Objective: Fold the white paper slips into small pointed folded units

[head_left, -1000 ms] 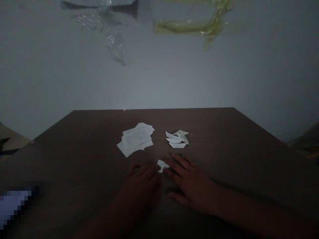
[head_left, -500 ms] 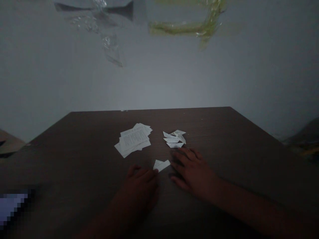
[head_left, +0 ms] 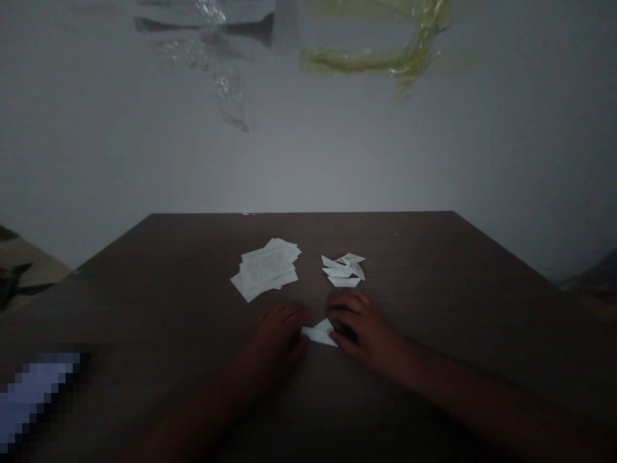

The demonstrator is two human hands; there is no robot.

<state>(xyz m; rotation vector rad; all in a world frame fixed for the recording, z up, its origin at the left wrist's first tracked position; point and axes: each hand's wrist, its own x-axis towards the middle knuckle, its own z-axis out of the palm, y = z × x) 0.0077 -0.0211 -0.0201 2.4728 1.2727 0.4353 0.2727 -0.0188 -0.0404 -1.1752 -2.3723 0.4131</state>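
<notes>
A small folded paper [head_left: 319,334] with a peaked top lies on the table between my two hands. My left hand [head_left: 281,334] is at its left tip, thumb and fingers closed about that end. At the other end, my right hand [head_left: 364,328] has its thumb and curled fingers on the paper's right corner. The fingertips of both hands are somewhat blurred. Just beyond my right hand rests a group of several folded paper strips [head_left: 343,271] with slanted ends.
A loose stack of printed paper slips [head_left: 267,267] lies left of the folded strips. The brown table [head_left: 409,257] reaches back to a grey wall [head_left: 308,148] with clear and yellow tape on it. At the left edge is a pixelated bright object [head_left: 38,392].
The folded paper has turned, its peak now toward the right. My right hand has moved in from lying spread beside it to its right end. The view has shifted slightly.
</notes>
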